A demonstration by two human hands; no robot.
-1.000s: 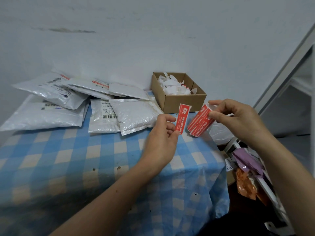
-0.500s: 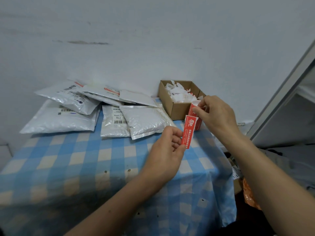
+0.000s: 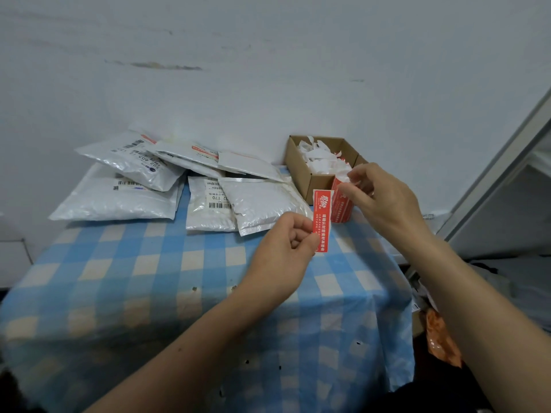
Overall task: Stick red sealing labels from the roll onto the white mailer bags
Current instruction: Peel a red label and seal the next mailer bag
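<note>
My left hand (image 3: pixel 287 248) pinches the lower edge of a single red sealing label (image 3: pixel 322 219) and holds it upright above the checked tablecloth (image 3: pixel 149 278). My right hand (image 3: pixel 378 201) grips the red label roll (image 3: pixel 343 204), which stands on end on the cloth right in front of the cardboard box. Several white mailer bags (image 3: pixel 259 204) lie in an overlapping pile at the back left of the table, some with barcode stickers (image 3: pixel 219 201). The nearest bag's corner is just left of the held label.
An open cardboard box (image 3: pixel 307 177) full of white backing scraps sits at the back right against the wall. The table drops off at its right edge, where an orange bag (image 3: pixel 441 338) and clutter lie on the floor. A white frame (image 3: pixel 492 174) leans at the far right.
My right hand brought the roll from mid-air on the right down onto the table in front of the box. My left hand kept the peeled label, shifting slightly.
</note>
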